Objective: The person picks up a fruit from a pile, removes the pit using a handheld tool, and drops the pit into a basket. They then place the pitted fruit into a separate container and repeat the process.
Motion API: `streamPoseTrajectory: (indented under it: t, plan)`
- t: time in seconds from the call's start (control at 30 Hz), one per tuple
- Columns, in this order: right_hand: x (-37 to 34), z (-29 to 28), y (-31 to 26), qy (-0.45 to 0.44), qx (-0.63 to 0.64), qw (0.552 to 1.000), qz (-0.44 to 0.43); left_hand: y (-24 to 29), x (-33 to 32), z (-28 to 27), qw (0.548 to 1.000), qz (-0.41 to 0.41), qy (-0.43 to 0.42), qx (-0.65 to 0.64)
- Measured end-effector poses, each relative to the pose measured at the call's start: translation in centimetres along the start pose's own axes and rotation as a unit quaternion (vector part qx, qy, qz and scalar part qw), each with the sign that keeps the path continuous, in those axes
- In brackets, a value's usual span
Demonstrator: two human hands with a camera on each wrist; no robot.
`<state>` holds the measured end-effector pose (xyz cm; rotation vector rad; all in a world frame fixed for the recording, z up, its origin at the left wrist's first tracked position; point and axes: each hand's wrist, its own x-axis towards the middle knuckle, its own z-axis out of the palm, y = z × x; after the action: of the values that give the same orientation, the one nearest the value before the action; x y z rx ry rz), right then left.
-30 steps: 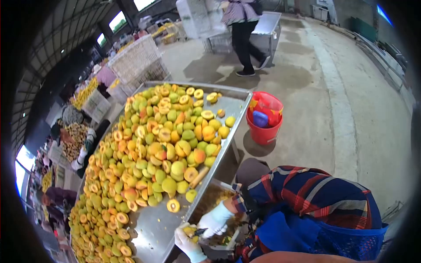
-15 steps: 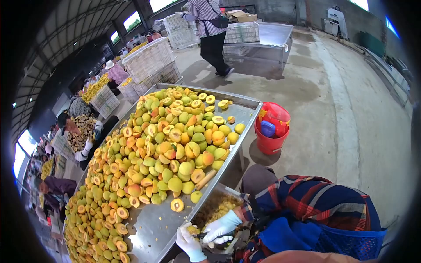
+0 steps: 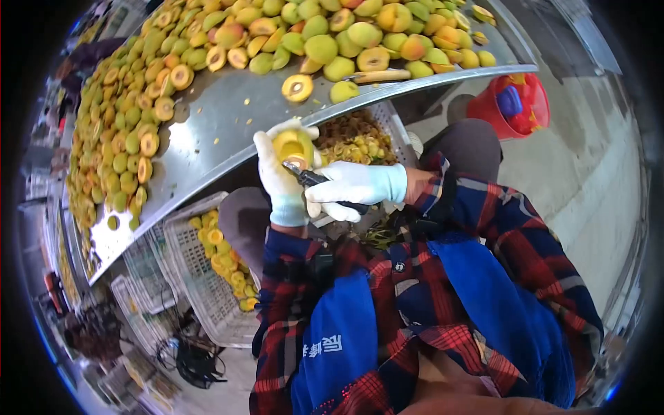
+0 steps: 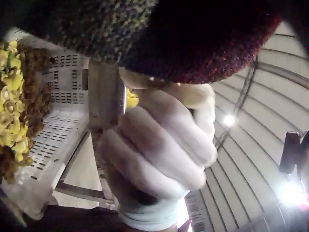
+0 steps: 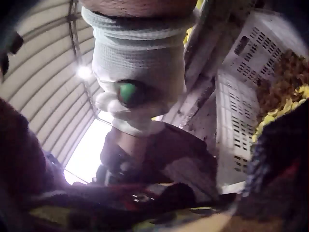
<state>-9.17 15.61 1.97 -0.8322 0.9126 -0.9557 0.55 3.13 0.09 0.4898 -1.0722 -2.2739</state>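
Observation:
In the head view the gloved left hand (image 3: 282, 173) holds a cut yellow-green fruit (image 3: 293, 146), its hollow facing up. The gloved right hand (image 3: 356, 185) grips a black-handled tool (image 3: 311, 178), whose metal tip touches the fruit's pit area. The left wrist view shows the left hand (image 4: 157, 140) from its back, fingers curled, with a bit of yellow fruit (image 4: 131, 99) beyond them. In the right wrist view the right hand (image 5: 140, 82) is curled round the tool, and its green handle end (image 5: 128, 93) shows.
A metal table (image 3: 228, 114) heaped with halved fruits (image 3: 321, 48) stands ahead. Below its edge a white crate (image 3: 391, 124) holds pits and scraps. Another crate (image 3: 200, 277) with fruit pieces is at the lower left. A red bucket (image 3: 484, 107) stands on the floor at the right.
The head view has tilted down toward the lap, so the hands appear higher and nearer the middle. The walking person has left the view. Both hands still hold fruit and tool.

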Motion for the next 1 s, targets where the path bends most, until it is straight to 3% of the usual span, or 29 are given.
streamPoseTrajectory:
  t: [0.1,0.13,0.2,0.27,0.3,0.33,0.4,0.43,0.47,0.53,0.57,0.6,0.63,0.67,0.7,0.73,0.77,0.8,0.87,0.93,0.97,1.0]
  plan:
    - [0.0,0.9,-0.3,0.126,-0.152,0.979,0.043,0.1,0.9,-2.1,0.996,-0.027,0.086,-0.015]
    - [0.1,0.8,0.7,0.137,-0.123,0.981,0.058,0.9,0.6,-2.2,0.993,-0.024,0.117,-0.011]
    - [-0.5,-0.9,2.4,0.134,-0.002,0.99,0.05,2.6,-0.1,-3.5,0.989,0.074,0.125,0.013]
    - [-0.4,-2.7,4.8,0.207,0.204,0.943,0.164,6.3,-2.0,-5.0,0.967,0.166,0.151,0.12]
    - [-0.5,-3.0,5.5,0.238,0.167,0.938,0.189,9.0,-3.2,-6.5,0.963,0.157,0.182,0.12]
    - [-0.9,-3.2,5.7,0.243,0.168,0.939,0.176,10.5,-4.5,-7.2,0.94,0.201,0.245,0.124]
    - [-1.5,-3.2,6.2,0.253,0.168,0.941,0.146,13.0,-7.5,-11.1,0.864,0.262,0.373,0.213]
    - [-1.6,-3.4,6.7,0.255,0.13,0.944,0.163,13.7,-9.1,-11.0,0.736,0.248,0.43,0.461]
    - [-1.7,-3.8,7.5,0.223,0.139,0.948,0.177,14.7,-10.4,-13.1,0.698,0.188,0.476,0.501]
    - [-1.8,-3.8,8.0,0.182,0.007,0.953,0.241,14.2,-13.2,-18.8,0.63,0.135,0.469,0.605]
    - [-2.0,-4.0,9.4,0.161,-0.018,0.96,0.228,13.3,-13.7,-19.1,0.652,0.132,0.461,0.588]
    - [-2.0,-3.5,9.8,0.175,-0.123,0.952,0.219,12.2,-13.9,-19.3,0.673,0.129,0.454,0.57]
    - [-1.7,-3.6,9.6,0.157,-0.256,0.922,0.244,11.4,-13.7,-20.3,0.663,0.09,0.42,0.613]
    - [-1.3,-3.8,9.5,0.138,-0.383,0.874,0.264,10.1,-13.3,-21.0,0.746,0.07,0.412,0.519]
    - [-1.2,-4.1,10.1,0.141,-0.43,0.861,0.23,9.2,-12.2,-20.9,0.781,0.043,0.387,0.489]
    - [-1.3,-4.4,11.1,0.144,-0.473,0.846,0.199,8.2,-10.9,-20.8,0.847,0.02,0.349,0.401]
    - [-1.3,-4.7,12.1,0.173,-0.415,0.865,0.221,7.4,-9.5,-20.8,0.866,0.019,0.275,0.417]
    - [-1.5,-4.8,12.6,0.173,-0.413,0.863,0.234,6.9,-7.8,-20.6,0.908,-0.019,0.259,0.328]
    - [-1.3,-5.5,13.5,0.123,-0.453,0.836,0.284,4.5,-4.5,-24.5,0.929,-0.101,0.128,0.331]
    - [-0.7,-5.2,12.9,0.15,-0.46,0.836,0.261,1.3,-1.3,-26.1,0.95,-0.143,0.028,0.275]
    - [0.1,-5.1,11.8,0.111,-0.424,0.838,0.324,-4.2,-0.4,-32.8,0.798,-0.057,-0.094,0.592]
    - [0.2,-5.3,10.8,0.082,-0.384,0.835,0.385,-5.2,0.3,-32.4,0.728,-0.158,-0.156,0.649]
